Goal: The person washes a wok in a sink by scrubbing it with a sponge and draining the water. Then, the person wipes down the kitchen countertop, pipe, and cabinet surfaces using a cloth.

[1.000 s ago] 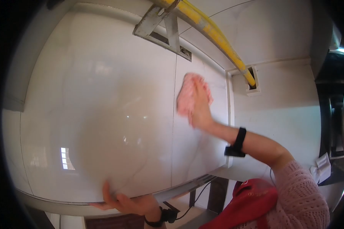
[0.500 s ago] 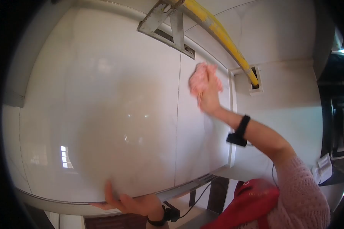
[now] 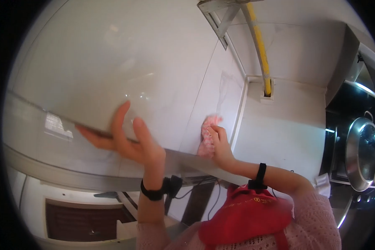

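My right hand is closed around a crumpled pink patterned cloth, pressed to a white glossy tiled surface close to its near edge. A faint wet-looking streak runs along the tile beyond the cloth. At the left, my left hand lies at the near edge of the same surface, fingers spread apart, with the lower fingers along the edge. No object shows in it. Both wrists carry black straps with small boxes.
A metal bracket and a yellow pipe stand at the far side, the pipe entering a wall opening. To the right are a lidded pan on a dark stove and a crumpled white item. A brown-fronted cabinet lies below left.
My right hand has drawn the cloth back toward the near edge, leaving a streak visible. My view has shifted, and my left hand appears higher in it, still spread at the edge.
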A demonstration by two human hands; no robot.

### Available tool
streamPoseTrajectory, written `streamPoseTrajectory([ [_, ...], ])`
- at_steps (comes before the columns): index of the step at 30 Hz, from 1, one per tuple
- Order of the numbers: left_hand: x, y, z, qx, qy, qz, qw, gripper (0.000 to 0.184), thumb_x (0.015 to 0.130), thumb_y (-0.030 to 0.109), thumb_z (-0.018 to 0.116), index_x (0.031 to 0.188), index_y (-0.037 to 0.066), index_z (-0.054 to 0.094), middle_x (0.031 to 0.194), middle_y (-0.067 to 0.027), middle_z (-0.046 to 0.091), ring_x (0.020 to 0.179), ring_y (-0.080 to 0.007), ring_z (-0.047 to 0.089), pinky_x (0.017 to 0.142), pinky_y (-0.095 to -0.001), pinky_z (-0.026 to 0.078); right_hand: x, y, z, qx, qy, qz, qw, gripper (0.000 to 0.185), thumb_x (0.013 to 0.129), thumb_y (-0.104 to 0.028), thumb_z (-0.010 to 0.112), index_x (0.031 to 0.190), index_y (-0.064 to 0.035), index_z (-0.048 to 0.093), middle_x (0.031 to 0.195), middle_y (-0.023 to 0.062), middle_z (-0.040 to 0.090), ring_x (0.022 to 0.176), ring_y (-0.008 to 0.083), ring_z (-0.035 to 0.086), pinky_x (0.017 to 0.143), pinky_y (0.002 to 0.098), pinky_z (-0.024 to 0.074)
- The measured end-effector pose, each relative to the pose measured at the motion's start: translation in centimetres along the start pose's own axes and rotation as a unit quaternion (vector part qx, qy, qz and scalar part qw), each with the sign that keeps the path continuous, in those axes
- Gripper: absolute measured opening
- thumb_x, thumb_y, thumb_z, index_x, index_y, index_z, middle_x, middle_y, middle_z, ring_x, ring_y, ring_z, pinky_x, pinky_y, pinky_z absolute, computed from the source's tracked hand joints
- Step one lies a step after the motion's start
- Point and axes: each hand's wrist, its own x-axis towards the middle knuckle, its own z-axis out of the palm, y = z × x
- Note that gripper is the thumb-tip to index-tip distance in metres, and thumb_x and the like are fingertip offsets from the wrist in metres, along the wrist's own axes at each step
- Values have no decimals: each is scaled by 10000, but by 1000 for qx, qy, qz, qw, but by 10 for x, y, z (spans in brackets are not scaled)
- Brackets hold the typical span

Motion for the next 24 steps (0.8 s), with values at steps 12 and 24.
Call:
streamPoseTrajectory([
  [12, 15, -24, -11, 23, 64, 68, 995, 508, 929, 194, 668, 1377, 5, 522, 1479, -241, 284, 1316, -352, 347, 1063, -462, 379, 32, -24, -91, 207, -146, 319, 913, 316, 922, -64, 618, 1194, 56, 511, 973, 137, 604, 867, 261, 662, 737, 322, 553],
  [24, 4, -32, 2, -77, 69, 56, 993, 360, 957, 143, 621, 1293, 11, 617, 1515, -247, 229, 1402, -388, 314, 1118, -478, 354, 71, -115, -31, 338, -101, -22, 935, 293, 846, 124, 619, 1066, -61, 564, 1117, 85, 432, 937, 183, 586, 784, 284, 543],
])
